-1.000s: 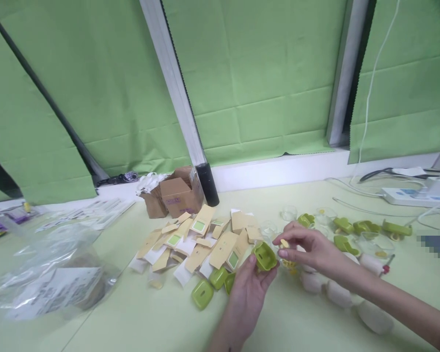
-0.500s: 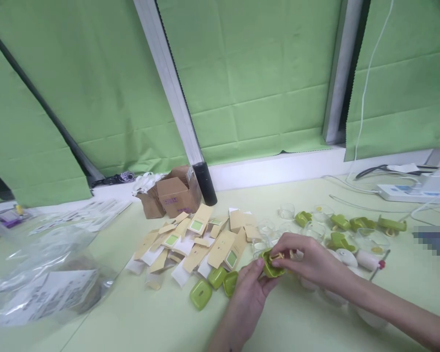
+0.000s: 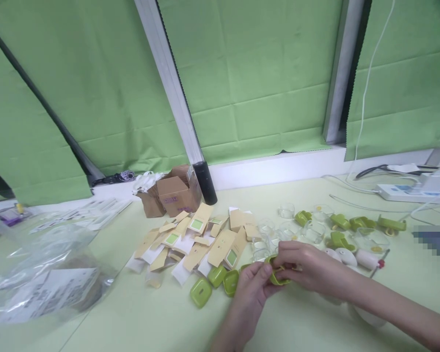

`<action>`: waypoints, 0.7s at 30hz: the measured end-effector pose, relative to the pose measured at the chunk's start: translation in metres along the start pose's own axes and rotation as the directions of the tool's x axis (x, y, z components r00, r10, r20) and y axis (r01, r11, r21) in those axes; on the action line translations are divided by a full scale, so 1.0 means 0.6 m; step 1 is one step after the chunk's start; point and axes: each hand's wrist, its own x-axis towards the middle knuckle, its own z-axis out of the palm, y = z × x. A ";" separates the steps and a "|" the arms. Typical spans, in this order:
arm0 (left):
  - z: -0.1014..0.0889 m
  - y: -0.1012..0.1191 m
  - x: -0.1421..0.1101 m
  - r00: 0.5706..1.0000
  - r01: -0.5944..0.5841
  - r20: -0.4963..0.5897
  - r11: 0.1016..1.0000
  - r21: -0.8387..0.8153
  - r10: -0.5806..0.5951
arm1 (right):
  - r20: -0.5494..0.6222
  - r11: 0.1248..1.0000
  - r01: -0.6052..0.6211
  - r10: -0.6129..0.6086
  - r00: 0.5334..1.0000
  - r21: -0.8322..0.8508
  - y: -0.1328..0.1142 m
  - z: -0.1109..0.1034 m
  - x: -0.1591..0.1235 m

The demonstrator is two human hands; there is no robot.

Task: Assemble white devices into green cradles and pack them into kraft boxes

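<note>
My left hand (image 3: 252, 287) and my right hand (image 3: 303, 268) meet low in the middle of the view, both with fingers closed round one small green plastic case (image 3: 277, 276). The right fingers press into the case from above and hide its opening. A small yellow piece shows at the right fingertips. Three more green cases (image 3: 215, 282) lie on the table just left of my left hand. A heap of tan and white cardboard sleeves (image 3: 201, 239) lies beyond them.
Clear plastic cups (image 3: 286, 211) and green clip parts (image 3: 363, 225) are spread to the right, with white rolls (image 3: 366, 259) behind my right forearm. A brown carton (image 3: 174, 195) and a black cylinder (image 3: 207, 183) stand at the back. A clear bag (image 3: 47, 274) lies left, a power strip (image 3: 410, 193) far right.
My right hand came down from above the case with the small yellow piece and now presses it into the green case. Both hands sank slightly toward the table.
</note>
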 end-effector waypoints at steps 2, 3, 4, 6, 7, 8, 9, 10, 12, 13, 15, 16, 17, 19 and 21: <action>0.001 0.000 -0.001 1.000 -0.003 0.003 1.000 0.011 0.003 | 0.054 0.999 0.000 -0.002 0.999 0.035 -0.003 -0.011 -0.001; 0.002 0.000 -0.001 1.000 -0.013 0.005 1.000 0.015 0.013 | 0.075 0.999 0.012 -0.014 0.997 0.033 -0.005 -0.016 -0.001; 0.003 0.002 -0.002 1.000 -0.025 0.002 1.000 0.011 0.025 | 0.085 0.999 0.026 -0.028 0.996 0.023 -0.007 -0.021 -0.002; 0.005 0.005 -0.002 0.999 -0.032 -0.013 0.999 -0.023 0.032 | 0.078 0.999 0.048 -0.047 0.996 -0.010 -0.009 -0.026 -0.003; 0.005 0.007 -0.003 0.999 -0.026 -0.020 0.999 -0.043 0.025 | 0.062 0.998 0.054 -0.052 0.997 -0.031 -0.009 -0.026 -0.003; 0.006 0.009 -0.003 1.000 -0.011 -0.017 0.998 -0.060 0.010 | 0.045 0.997 0.060 -0.058 0.997 -0.051 -0.008 -0.024 -0.003; 0.006 0.011 -0.003 1.000 0.007 -0.005 0.998 -0.068 -0.008 | 0.027 0.995 0.067 -0.066 0.997 -0.070 -0.007 -0.021 -0.003; 0.005 0.013 -0.003 1.000 0.026 0.016 0.998 -0.063 -0.025 | 0.016 0.994 0.074 -0.073 0.997 -0.082 -0.006 -0.018 -0.002; 0.004 0.014 -0.003 0.998 0.047 0.051 0.999 -0.025 -0.046 | 0.010 0.994 0.077 -0.077 0.997 -0.080 -0.006 -0.014 -0.001; 0.004 0.014 -0.003 0.997 0.056 0.055 0.998 -0.003 -0.056 | 0.015 0.996 0.067 -0.066 0.998 -0.062 -0.007 -0.015 -0.001; 0.004 0.013 -0.003 0.997 0.073 0.032 0.996 0.059 -0.075 | 0.039 1.000 0.028 -0.029 0.999 0.009 -0.012 -0.026 -0.002; 0.005 0.012 -0.003 0.997 0.077 0.018 0.992 0.097 -0.080 | 0.064 0.998 0.006 -0.010 0.998 0.063 -0.015 -0.034 -0.004; 0.006 0.011 -0.002 0.997 0.070 0.005 0.988 0.139 -0.071 | 0.093 0.992 -0.018 0.007 0.996 0.121 -0.018 -0.044 -0.006; 0.008 0.009 0.000 1.000 0.014 -0.008 0.978 0.208 -0.012 | 0.130 0.973 -0.059 0.030 0.991 0.224 -0.023 -0.062 -0.012; 0.008 0.007 0.002 0.998 -0.051 -0.016 0.970 0.236 0.057 | 0.105 0.967 -0.063 0.038 0.994 0.246 -0.025 -0.073 -0.016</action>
